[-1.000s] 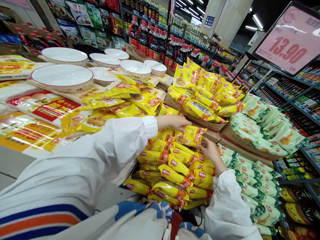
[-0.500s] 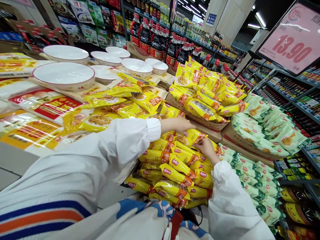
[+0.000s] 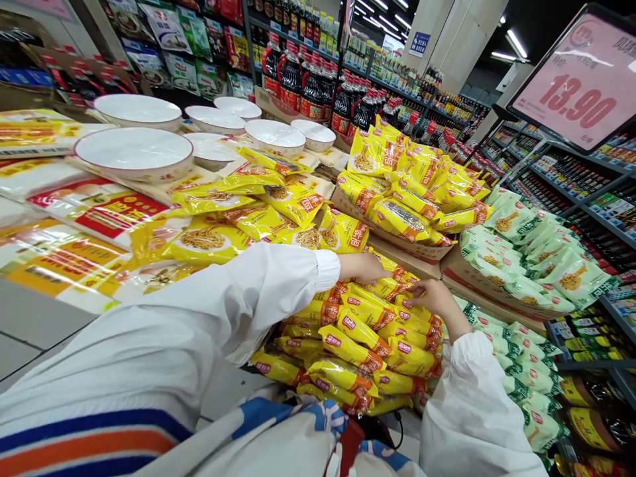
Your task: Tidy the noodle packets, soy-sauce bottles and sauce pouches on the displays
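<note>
While the left hand reaches in from the left, palm down, its fingers lie over a yellow packet at the top back of a stack of similar packets. Its grip is partly hidden beneath the hand, so I cannot tell whether it is closed on the packet. The right hand is at the right end of the same packet, fingers bent and pointing left, the grip narrow; whether the fingertips pinch the wrapper is unclear. The hands are apart, with the packet's orange end between them.

Behind the stack, a carton holds a heap of yellow packets. To the right, green packets fill another carton, and more are stacked in front of it. Left of the hands, loose packets lie near flat bags, with white bowls behind them. Dark bottles with red caps stand farther back, and a pink sign reading 13.90 hangs at upper right.
</note>
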### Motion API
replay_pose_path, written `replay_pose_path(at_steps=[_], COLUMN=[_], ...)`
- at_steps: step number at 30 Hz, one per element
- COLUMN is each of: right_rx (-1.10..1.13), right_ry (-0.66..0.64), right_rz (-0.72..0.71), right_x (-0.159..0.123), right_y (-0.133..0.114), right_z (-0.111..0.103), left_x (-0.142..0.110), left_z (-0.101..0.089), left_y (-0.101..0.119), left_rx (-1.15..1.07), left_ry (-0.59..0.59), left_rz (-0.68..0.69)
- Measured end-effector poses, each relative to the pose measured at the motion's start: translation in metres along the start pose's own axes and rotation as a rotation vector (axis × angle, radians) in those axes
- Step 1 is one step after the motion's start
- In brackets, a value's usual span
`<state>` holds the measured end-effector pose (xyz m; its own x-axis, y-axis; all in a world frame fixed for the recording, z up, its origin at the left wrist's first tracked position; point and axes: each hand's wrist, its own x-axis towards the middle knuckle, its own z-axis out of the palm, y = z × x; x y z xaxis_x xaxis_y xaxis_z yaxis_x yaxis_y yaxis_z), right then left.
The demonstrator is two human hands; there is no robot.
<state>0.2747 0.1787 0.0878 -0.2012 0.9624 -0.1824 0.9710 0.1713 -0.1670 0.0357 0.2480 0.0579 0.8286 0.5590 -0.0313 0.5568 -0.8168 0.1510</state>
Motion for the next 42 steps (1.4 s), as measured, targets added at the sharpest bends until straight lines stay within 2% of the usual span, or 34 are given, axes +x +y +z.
replay_pose_path(at_steps=[2,5,9,14,18,21,25,27,30,36,39,42], right_rx=[0.047,0.128,-0.027,-0.157,-0.222,-0.251,-0.267,-0.276,-0.292,-0.312,-0.311,-0.300], right_ry=[0.063,0.135,0.055,0.030,0.039,0.055,0.048,0.040,0.035,0.031,0.018,0.025], right_rz=[-0.007,-0.106,-0.175,-0.124,-0.103,-0.109,-0.149,-0.153,-0.139,-0.079,-0.074,-0.075], right_x=[-0.003,0.000,0.014,0.025,0.014,0.006,0.007,0.010,0.012,0.023,0.029,0.018], right_y=[0.003,-0.005,-0.031,-0.052,-0.055,-0.060,-0.068,-0.070,-0.069,-0.079,-0.086,-0.086], right_z=[-0.005,-0.006,0.004,0.008,0.005,0.008,0.015,0.015,0.014,0.018,0.018,0.012], left_x=[-0.001,-0.006,-0.008,0.002,0.007,0.009,0.016,0.021,0.027,0.028,0.023,0.009], left_z=[0.007,0.017,0.023,0.002,-0.017,-0.015,-0.003,-0.003,-0.013,-0.031,-0.035,-0.038], left_y=[0.002,0.004,0.008,-0.001,-0.022,-0.028,-0.017,-0.012,-0.013,-0.029,-0.030,-0.022], left_rx=[0.008,0.014,0.002,-0.035,-0.047,-0.003,0.058,0.075,0.086,0.110,0.121,0.140], left_ry=[-0.017,-0.014,-0.114,-0.151,-0.005,0.026,-0.007,-0.004,-0.001,-0.010,-0.007,0.032], left_rz=[0.007,-0.006,-0.002,-0.005,-0.030,-0.066,-0.093,-0.089,-0.057,-0.032,-0.032,-0.034])
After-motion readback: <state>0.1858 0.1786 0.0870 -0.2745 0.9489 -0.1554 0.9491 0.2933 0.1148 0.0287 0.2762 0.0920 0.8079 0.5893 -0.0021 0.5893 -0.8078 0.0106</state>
